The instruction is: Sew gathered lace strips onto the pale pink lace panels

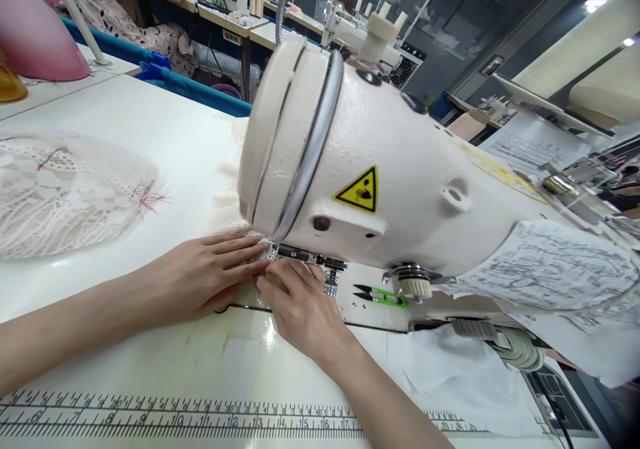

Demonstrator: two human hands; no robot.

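A cream sewing machine (395,162) stands over my two hands. Lace fabric (271,251) shows in a small patch by the presser foot, under the machine's head. My left hand (210,272) lies palm down with its fingers stretched out over that lace, the tips close to the needle area. To its right, my right hand (300,305) has bent fingers pinched at the near edge of the lace; its fingertips are partly hidden. Sheer pale fabric (227,199) extends behind the left fingers, partly covered by the machine head. The needle itself is hidden.
Green-handled thread snips (383,295) lie right of my right hand. A lace piece with red threads (75,195) rests at the left. A printed ruler (200,419) runs along the front edge. White cloth (460,369) lies at the right. Another person (135,25) sits beyond the table.
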